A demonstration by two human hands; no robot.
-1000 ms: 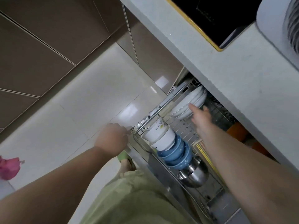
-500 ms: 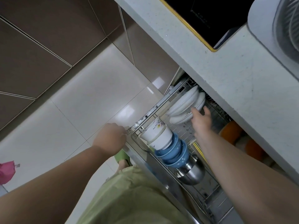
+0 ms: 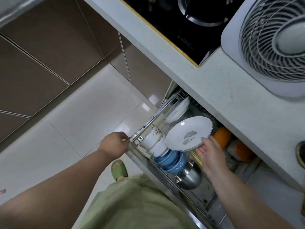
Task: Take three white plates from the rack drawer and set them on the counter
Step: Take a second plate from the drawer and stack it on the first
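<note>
The right hand (image 3: 209, 150) grips a white plate (image 3: 188, 133) by its near rim, lifted above the drawer (image 3: 149, 124). The left hand (image 3: 113, 144) is clenched on the drawer's corner. First plate is out; next, raise it onto the counter (image 3: 231, 96) above the hand.

Bare forearms, pale green garment (image 3: 132, 204), green slipper (image 3: 119, 170)

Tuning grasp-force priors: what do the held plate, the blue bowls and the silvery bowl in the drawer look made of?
Held plate, gripped at its rim by the right hand: likely glazed ceramic; glossy white, thin dark rim line, printed grey tree.
Blue bowls: probably glazed ceramic too; smooth blue with small pale dots, nested.
Silvery bowl: looks like polished stainless steel; mirror-like reflections.
Melamine can't be ruled out for the first two.
</note>
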